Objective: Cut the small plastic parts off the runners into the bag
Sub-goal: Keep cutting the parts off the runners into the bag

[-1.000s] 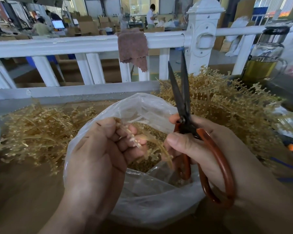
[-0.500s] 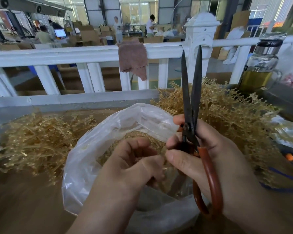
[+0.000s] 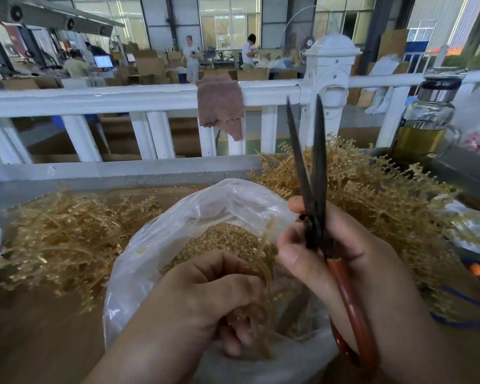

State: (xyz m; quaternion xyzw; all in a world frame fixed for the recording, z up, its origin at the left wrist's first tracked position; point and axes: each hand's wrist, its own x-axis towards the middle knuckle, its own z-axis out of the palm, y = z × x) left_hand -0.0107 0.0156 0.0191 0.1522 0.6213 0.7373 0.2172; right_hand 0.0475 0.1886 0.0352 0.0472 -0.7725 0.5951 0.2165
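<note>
The left hand (image 3: 205,295) sat low over the mouth of the bag (image 3: 155,245), its fingers (image 3: 241,284) curled tight round a thin bunch of runners (image 3: 267,245). The free ends stood up out of the fist and leaned slightly right, toward the right hand (image 3: 352,261). That hand gripped the red handles of the scissors (image 3: 320,162), just beside the bunch. The blades pointed almost straight up, a narrow gap between their tips. So the bunch's long axis ran roughly parallel to the blades, with its tips just left of and below the pivot. Nothing lay between the blades. To my eye, the scissors would have to tip down and leftward to cross the stems. Anything snipped there looked set to drop onto the cut parts (image 3: 227,239) heaped in the bag. On the counter (image 3: 39,342), a loose pile (image 3: 67,239) lay left of the bag and a taller heap (image 3: 385,195) right of it.
</note>
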